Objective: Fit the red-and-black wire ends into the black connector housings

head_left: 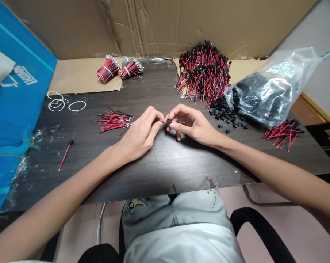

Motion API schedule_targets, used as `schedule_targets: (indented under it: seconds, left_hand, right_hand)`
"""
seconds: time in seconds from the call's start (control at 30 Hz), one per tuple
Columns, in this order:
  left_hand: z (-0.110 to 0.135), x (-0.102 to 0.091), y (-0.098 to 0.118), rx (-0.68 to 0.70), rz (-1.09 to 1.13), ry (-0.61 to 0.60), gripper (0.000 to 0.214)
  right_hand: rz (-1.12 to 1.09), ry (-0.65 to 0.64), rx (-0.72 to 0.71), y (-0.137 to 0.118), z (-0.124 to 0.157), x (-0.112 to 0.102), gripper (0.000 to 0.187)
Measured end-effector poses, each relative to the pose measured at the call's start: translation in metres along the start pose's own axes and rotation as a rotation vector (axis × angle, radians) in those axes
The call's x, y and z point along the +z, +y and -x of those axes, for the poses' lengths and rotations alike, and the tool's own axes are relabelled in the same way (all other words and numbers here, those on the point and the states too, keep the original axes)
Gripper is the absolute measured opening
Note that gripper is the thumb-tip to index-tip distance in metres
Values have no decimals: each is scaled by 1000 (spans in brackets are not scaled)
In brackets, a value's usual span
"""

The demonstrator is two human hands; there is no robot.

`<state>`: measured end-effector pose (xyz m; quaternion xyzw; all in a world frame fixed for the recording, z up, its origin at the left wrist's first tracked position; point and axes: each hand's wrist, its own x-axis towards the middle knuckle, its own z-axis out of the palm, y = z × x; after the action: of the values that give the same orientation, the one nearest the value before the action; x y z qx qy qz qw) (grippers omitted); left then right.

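Note:
Over the middle of the table, my left hand point(143, 133) and my right hand point(194, 124) meet almost fingertip to fingertip. Between the thumb and index finger of my right hand is a small black connector housing point(169, 121). My left thumb and index finger are pinched together right beside it; whatever they hold is hidden by the fingers. Just left of my left hand lies a loose spread of red and black wires point(112, 121) with metal terminals. Loose black connector housings point(225, 113) are scattered beyond my right hand.
A large pile of red wires with black connectors point(204, 73) lies at the back. Beside it leans a clear plastic bag point(266, 95) of black housings. Elsewhere are tied wire bundles point(108, 69), white rubber bands point(77, 106), a single connector wire point(65, 156) and a smaller wire pile point(282, 134).

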<state>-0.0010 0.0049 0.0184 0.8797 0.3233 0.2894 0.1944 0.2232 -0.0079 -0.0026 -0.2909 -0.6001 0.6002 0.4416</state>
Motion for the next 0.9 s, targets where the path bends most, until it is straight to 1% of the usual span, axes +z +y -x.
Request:
schedule_targets:
  seconds: [0.07, 0.23, 0.33, 0.5, 0.6, 0.73, 0.9]
  left_hand:
    - [0, 0, 1, -6, 13, -6, 10]
    - [0, 0, 3, -44, 23, -15, 11]
    - [0, 0, 3, -39, 23, -4, 13]
    - [0, 1, 1, -7, 37, 16, 14]
    - [1, 1, 2, -11, 43, 25, 14]
    - [2, 1, 3, -34, 53, 14, 15]
    - [3, 2, 1, -16, 61, 22, 15]
  right_hand:
    - [41, 27, -13, 0, 2, 1, 42]
    - [223, 100, -23, 1, 6, 2, 38]
    - [271, 122, -18, 1, 6, 3, 36]
    - [354, 131, -34, -3, 5, 4, 40]
    - [384, 144, -32, -4, 5, 4, 44]
    - [406, 134, -40, -4, 5, 3, 47]
    - [422, 131, -52, -4, 5, 3, 48]
